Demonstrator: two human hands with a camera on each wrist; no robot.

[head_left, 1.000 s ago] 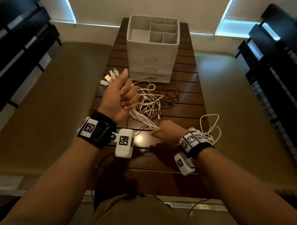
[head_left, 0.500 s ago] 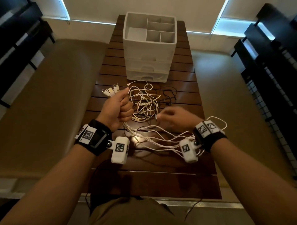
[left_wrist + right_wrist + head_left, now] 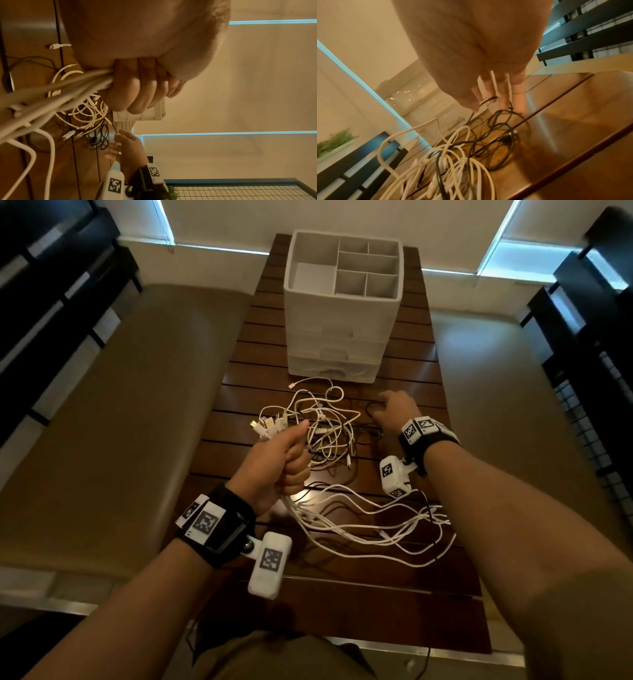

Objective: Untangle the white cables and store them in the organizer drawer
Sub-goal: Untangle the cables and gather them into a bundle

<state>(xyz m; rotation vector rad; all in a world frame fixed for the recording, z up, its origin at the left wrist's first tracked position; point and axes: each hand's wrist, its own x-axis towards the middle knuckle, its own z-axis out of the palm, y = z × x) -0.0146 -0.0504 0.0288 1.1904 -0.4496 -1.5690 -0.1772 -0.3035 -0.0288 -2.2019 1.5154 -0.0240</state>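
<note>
My left hand [image 3: 282,460] grips a bundle of white cables in a fist, their plug ends [image 3: 267,428] sticking out above the thumb. Long white strands [image 3: 363,525] trail from the fist across the near table. In the left wrist view the fingers [image 3: 137,88] curl round the bundle [image 3: 56,93]. A white tangle [image 3: 325,433] lies beyond the fist. My right hand [image 3: 394,410] reaches past it, straight fingers [image 3: 503,97] touching a black cable [image 3: 501,121]. The white organizer [image 3: 342,313] stands behind, its drawers closed.
The dark slatted wooden table [image 3: 404,604] is narrow, with tan benches [image 3: 120,422] on both sides. The organizer's top tray [image 3: 366,265] has several open compartments. Black cable loops [image 3: 371,424] lie mixed into the right side of the white tangle.
My right hand let go of the pulled-out white strands near the front and moved forward to the black cable. My left fist kept its grip on the bundle.
</note>
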